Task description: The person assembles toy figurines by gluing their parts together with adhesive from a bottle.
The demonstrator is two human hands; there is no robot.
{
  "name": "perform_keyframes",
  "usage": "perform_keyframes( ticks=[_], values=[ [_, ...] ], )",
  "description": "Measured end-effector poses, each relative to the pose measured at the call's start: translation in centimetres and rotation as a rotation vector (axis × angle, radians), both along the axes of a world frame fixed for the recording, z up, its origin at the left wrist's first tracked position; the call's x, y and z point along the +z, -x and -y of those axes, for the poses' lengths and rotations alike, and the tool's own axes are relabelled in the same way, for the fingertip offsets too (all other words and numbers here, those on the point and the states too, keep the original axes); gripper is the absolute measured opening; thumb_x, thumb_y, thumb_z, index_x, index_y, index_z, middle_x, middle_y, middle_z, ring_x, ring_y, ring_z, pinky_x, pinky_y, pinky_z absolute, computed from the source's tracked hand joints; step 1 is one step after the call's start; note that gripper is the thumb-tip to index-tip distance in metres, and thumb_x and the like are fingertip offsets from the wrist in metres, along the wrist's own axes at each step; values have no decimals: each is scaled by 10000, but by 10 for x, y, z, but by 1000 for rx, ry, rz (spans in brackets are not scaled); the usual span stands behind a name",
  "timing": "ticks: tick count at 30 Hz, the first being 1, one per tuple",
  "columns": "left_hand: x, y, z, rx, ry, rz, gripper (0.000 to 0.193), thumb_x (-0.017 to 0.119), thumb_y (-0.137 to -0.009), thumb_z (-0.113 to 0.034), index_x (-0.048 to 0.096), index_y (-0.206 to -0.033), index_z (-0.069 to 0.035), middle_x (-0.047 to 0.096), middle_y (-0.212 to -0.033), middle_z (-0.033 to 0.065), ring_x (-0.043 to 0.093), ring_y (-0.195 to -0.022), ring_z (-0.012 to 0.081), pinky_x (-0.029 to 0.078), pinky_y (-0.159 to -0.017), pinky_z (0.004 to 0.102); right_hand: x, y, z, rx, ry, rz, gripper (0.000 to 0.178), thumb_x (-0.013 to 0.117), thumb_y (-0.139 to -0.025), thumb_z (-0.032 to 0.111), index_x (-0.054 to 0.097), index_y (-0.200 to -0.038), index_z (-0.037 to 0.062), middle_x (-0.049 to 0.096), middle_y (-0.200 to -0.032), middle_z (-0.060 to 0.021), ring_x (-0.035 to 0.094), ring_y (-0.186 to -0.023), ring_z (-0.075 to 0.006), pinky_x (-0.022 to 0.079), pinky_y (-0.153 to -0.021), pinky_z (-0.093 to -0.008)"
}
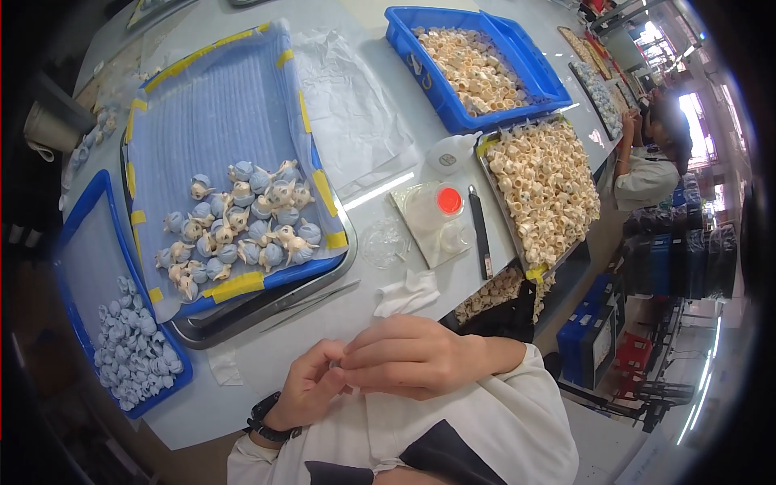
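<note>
My left hand point(309, 386) and my right hand point(411, 357) meet in front of my chest at the table's near edge. Fingers of both are closed together around something small; only a greyish speck shows between them, so its kind is hidden. Beyond them, a foam-lined blue tray point(210, 113) edged with yellow tape holds several small cream and blue-grey doll-head pieces point(234, 218). Tweezers point(311, 305) lie beside that tray, close to my left hand. A crumpled white tissue point(406, 293) rests just past my right hand.
Blue-grey parts point(133, 347) fill a blue bin at left. Cream hollow parts lie in a blue bin point(453, 117) at the back and a tray point(495, 190) at right. A red-capped container point(449, 200), squeeze bottle point(451, 153) and black-handled tool point(479, 234) stand between. Another person point(651, 162) sits far right.
</note>
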State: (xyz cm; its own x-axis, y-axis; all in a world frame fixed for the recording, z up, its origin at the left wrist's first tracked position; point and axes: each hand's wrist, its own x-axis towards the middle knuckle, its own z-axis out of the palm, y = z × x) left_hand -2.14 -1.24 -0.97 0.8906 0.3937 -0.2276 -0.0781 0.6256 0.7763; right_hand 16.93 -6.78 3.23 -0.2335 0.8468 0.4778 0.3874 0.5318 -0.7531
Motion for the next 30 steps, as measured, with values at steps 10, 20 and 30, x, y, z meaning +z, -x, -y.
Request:
perform_keyframes(
  ticks=[10,20,30],
  values=[
    [2,-5,-6,48,70,33,288,389,-910,-146,410,-1149,13,521,-991,90,477,-764,75,409,-707,217,28,-74,-3,-910,-67,340,293,674,-609,-8,625,-897,15,588,-833,-107,560,-762,-238,441,-664,-309],
    [-2,-4,-6,218,63,-6,275,382,-899,-102,396,-1147,15,527,-983,121,478,-737,90,412,-685,230,12,-100,-25,-776,28,707,208,677,-660,48,629,-862,56,573,-793,-60,509,-742,-239,403,-645,-332],
    [-1,-4,-7,218,79,-7,272,400,-894,-98,407,-1144,12,532,-981,118,476,-735,85,409,-678,225,6,-99,-28,-803,-22,703,230,676,-656,40,622,-879,52,568,-786,-68,503,-741,-244,403,-647,-333]
  ],
)
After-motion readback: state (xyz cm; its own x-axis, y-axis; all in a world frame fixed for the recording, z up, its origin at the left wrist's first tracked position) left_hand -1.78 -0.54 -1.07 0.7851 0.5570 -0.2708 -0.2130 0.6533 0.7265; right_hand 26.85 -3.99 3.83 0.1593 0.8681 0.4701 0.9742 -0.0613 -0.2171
